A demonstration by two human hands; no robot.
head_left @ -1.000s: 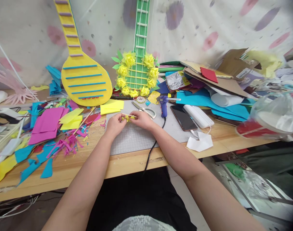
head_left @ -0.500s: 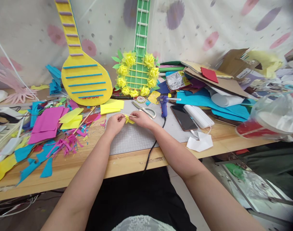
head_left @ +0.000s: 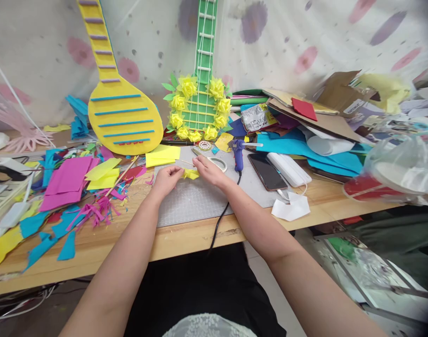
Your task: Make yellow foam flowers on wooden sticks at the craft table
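- Yellow piece [head_left: 190, 174]: small and folded, it sits between your hands, above the mat [head_left: 189, 206].
- Your left hand [head_left: 168, 179] pinches its left end between thumb and fingers.
- Your right hand [head_left: 208, 171] has its fingers stretched forward and grips a thin stick [head_left: 186, 162], which points leftward beyond the yellow piece; whether this hand also touches the piece, you cannot tell.
- Scissors [head_left: 219, 164] lie just beyond your right hand, partly hidden by it.
- To the right of them you have the glue gun [head_left: 238, 157], then the phone [head_left: 267, 172].
- Yellow sheets [head_left: 163, 155] lie just beyond your left hand.
- Farther back, the green guitar [head_left: 200, 112] stands ringed with yellow flowers [head_left: 179, 102].
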